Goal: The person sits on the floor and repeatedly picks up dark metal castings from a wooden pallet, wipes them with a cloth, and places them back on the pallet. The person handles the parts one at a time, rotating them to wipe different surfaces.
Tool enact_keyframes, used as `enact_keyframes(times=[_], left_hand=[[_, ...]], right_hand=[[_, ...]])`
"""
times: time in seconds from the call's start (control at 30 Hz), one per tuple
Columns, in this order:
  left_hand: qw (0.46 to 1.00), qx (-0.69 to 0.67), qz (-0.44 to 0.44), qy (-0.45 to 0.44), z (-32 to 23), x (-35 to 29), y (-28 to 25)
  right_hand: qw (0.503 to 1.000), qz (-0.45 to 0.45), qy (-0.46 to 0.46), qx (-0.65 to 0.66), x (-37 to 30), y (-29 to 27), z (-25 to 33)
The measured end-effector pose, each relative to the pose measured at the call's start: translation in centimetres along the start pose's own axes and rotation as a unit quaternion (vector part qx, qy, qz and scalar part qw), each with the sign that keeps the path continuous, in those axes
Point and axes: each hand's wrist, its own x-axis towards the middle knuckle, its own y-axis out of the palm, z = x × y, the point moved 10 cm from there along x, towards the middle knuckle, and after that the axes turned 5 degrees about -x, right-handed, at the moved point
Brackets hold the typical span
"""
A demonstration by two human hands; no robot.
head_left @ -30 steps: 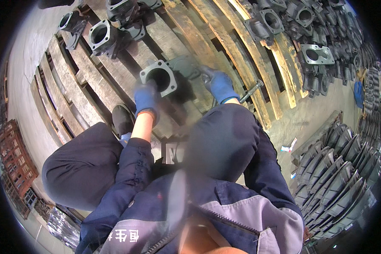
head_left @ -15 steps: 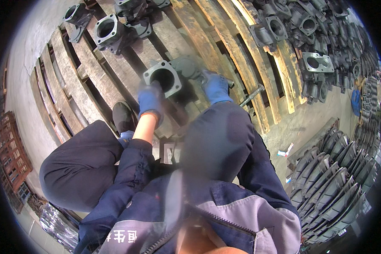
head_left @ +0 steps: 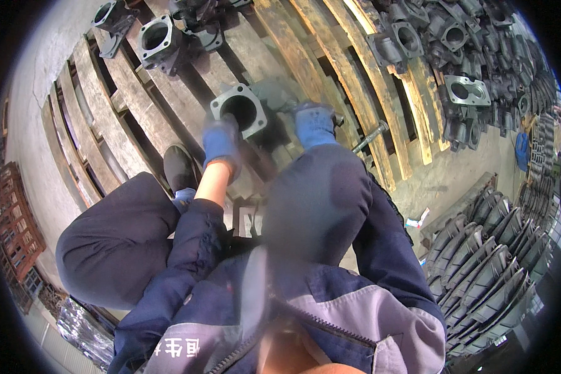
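Note:
A grey cast-metal fitting with a square flange [head_left: 255,98] and a wide round bore sits on the pallet slats in front of me. My left hand [head_left: 221,140], in a blue glove, is closed on the near left edge of the flange, fingers at the bore. Beyond my right knee my right hand [head_left: 315,126], also gloved, is closed beside the far right part of the casting, which looks blurred. A short dark round end [head_left: 338,119] sticks out at the right of this hand; the rest of what it holds is hidden.
The wooden pallet [head_left: 100,115] has gaps between its slats. More flanged castings [head_left: 156,38] stand at its far left. A metal rod with a thick end [head_left: 371,136] lies right of my hand. Castings are heaped at the far right [head_left: 467,91]; curved dark parts [head_left: 480,268] are stacked nearer.
My right hand has shifted slightly left and its fingers have turned inward. My left hand stays on the flange, and the casting has barely moved.

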Motion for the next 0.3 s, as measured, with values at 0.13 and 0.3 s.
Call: enact_keyframes(times=[0.13, 0.3], left_hand=[[0.997, 0.071, -0.005, -0.018, 0.3, 0.5, 0.0], [1.0, 0.015, -0.002, -0.026, -1.3, -1.1, -0.1]], right_hand=[[0.999, 0.031, 0.006, -0.019, -0.7, -0.9, 0.2], [0.997, 0.075, 0.017, -0.028, -1.3, -1.9, 0.6]])
